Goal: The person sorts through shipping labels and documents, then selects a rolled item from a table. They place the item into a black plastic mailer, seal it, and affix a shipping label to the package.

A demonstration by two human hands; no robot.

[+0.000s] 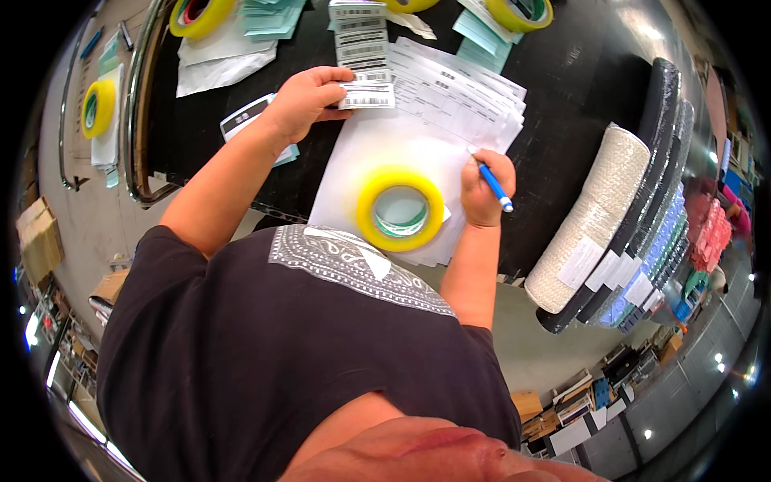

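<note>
My left hand pinches the near end of a strip of barcode labels, which runs away toward the far edge of the black table. Beneath it lies a stack of printed paper sheets, slightly fanned at the right. A blue pen sits in my right hand, its writing end against the sheets and its back end pointing toward me. On the lower part of the papers rests a roll of yellow tape, close to my body. Under my left forearm a small white-and-black label sheet pokes out.
More yellow tape rolls lie along the far side with pale blue-green slips. At the right, wrapped rolls, one of white bubble wrap, stand beside black ones. A metal-railed cart holds another tape roll at left.
</note>
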